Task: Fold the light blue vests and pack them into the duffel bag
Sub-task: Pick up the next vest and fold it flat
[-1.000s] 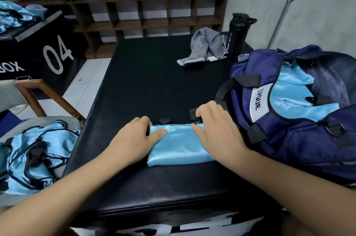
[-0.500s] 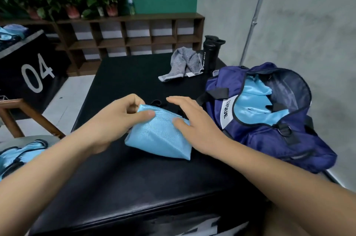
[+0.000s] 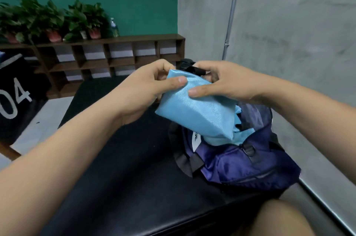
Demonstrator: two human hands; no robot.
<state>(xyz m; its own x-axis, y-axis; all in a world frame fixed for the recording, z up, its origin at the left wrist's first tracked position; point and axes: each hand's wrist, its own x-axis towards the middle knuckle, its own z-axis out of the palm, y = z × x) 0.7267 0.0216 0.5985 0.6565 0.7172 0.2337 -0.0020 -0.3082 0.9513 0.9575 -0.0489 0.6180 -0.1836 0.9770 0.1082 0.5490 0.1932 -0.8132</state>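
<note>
**Over an open duffel bag, a folded vest held in both hands**

At the near edge of the black padded table (image 3: 125,187), both forearms reach forward. What looks like a knee (image 3: 285,218) is cut off by the frame's bottom. Just beyond, the navy duffel bag (image 3: 240,162) lies unzipped on the table's right side, with light blue fabric (image 3: 217,140) inside and its white label half hidden. A folded light blue vest (image 3: 198,112) is held in the air above the bag's mouth. The left hand (image 3: 146,89) pinches its upper left corner, thumb on top and fingers curled behind. The right hand (image 3: 227,83) grips the upper right edge the same way. A black bottle top (image 3: 189,65) shows between the hands, mostly hidden. Farther back stand a wooden shelf (image 3: 119,56) and potted plants (image 3: 48,19). A box marked "04" (image 3: 11,100) is cropped at left.
</note>
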